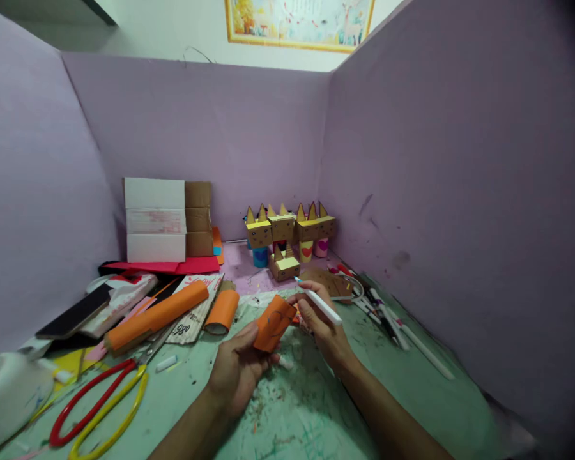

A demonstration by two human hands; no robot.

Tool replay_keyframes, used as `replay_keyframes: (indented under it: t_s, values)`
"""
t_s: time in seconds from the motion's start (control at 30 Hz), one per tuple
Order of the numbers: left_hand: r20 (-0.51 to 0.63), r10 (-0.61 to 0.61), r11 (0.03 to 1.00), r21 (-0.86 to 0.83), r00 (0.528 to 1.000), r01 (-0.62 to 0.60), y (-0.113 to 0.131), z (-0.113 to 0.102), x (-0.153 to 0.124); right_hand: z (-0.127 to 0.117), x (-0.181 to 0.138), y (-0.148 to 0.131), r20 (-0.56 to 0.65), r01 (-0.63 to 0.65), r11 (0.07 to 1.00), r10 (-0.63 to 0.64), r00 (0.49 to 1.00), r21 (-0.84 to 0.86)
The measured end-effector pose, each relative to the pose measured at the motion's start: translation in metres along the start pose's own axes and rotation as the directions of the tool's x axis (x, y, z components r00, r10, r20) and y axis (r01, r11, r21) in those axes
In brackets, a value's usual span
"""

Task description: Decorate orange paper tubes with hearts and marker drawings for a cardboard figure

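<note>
My left hand (239, 367) is closed round a short orange paper tube (274, 324), held tilted above the green tabletop. Dark curved lines are drawn on the tube's side. In my right hand (323, 326) is a white marker (322, 305), gripped between the fingers, with a light blue end pointing up and away. The right fingertips are close to the tube's upper right edge; whether they touch it I cannot tell. A second short orange tube (222, 312) lies left of my hands, beside a long orange roll (157, 317).
Large scissors (108, 409) with red and yellow handles and a white pot (10, 399) are at left. Cardboard animal figures (282, 233) stand at the back. Several pens (386, 316) lie along the right wall. Folded cardboard (156, 220) leans on the back wall.
</note>
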State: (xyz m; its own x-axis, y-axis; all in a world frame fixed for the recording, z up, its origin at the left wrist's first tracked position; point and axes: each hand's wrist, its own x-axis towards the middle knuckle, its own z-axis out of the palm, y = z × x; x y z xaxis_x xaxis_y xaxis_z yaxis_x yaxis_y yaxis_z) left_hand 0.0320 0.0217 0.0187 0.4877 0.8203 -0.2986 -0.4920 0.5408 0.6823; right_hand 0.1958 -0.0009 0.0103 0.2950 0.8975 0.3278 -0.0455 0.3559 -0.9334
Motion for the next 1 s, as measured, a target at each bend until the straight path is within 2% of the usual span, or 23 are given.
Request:
replay_keyframes:
  t_s: [0.1, 0.23, 0.43, 0.5, 0.6, 0.83, 0.93, 1.0]
  values:
    - [0.077, 0.024, 0.999, 0.046, 0.997, -0.027, -0.002, -0.004, 0.002, -0.002, 0.001, 0.003, 0.014, 0.004, 1.0, -0.003, 1.0, -0.026]
    - [0.218, -0.006, 0.989, 0.149, 0.976, -0.027, -0.006, -0.011, 0.005, -0.002, -0.001, -0.001, 0.085, 0.039, 0.998, -0.035, 0.996, -0.047]
    - [0.385, -0.071, 0.942, 0.329, 0.92, -0.065, -0.008, -0.01, -0.001, -0.001, -0.01, -0.011, 0.258, -0.034, 0.998, 0.018, 0.966, 0.059]
    - [0.426, -0.105, 0.926, 0.372, 0.899, -0.068, -0.008, -0.007, -0.004, -0.003, -0.013, -0.01, 0.304, -0.013, 0.999, 0.002, 0.953, 0.036]
    - [0.423, -0.106, 0.914, 0.397, 0.9, -0.079, -0.009, -0.004, -0.008, -0.009, -0.016, -0.006, 0.339, 0.098, 0.993, -0.07, 0.938, -0.066]
    - [0.288, -0.082, 0.86, 0.504, 0.954, -0.078, -0.004, 0.0, -0.008, -0.013, -0.017, -0.009, 0.343, 0.343, 0.889, -0.234, 0.91, -0.302]
    - [0.292, -0.072, 0.845, 0.526, 0.954, -0.098, 0.004, 0.001, -0.009, -0.012, -0.017, -0.011, 0.326, 0.387, 0.869, -0.286, 0.901, -0.309]
    - [0.323, -0.068, 0.847, 0.519, 0.944, -0.117, 0.015, -0.002, -0.011, -0.014, -0.015, -0.013, 0.276, 0.397, 0.886, -0.33, 0.903, -0.239]
